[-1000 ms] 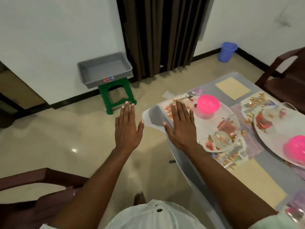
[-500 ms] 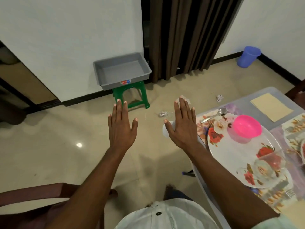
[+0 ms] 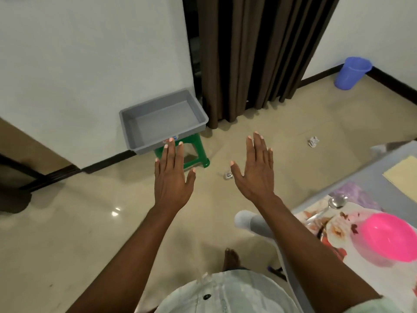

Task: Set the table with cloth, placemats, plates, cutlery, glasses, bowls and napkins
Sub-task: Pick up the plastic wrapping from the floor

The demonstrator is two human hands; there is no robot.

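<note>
A table (image 3: 370, 177) covered with a grey cloth (image 3: 255, 222) is seen at the right. On it are laid a floral placemat (image 3: 311, 219), a plate (image 3: 361, 263) with a pink bowl (image 3: 390, 237), a spoon (image 3: 331, 205) and a beige napkin (image 3: 404, 175). Two crumpled paper scraps (image 3: 314, 141) lie on the tiled floor (image 3: 67, 233).

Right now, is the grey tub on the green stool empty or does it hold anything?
Empty. The grey tub shows only bare grey floor and walls inside, sitting level on the green stool.
</note>
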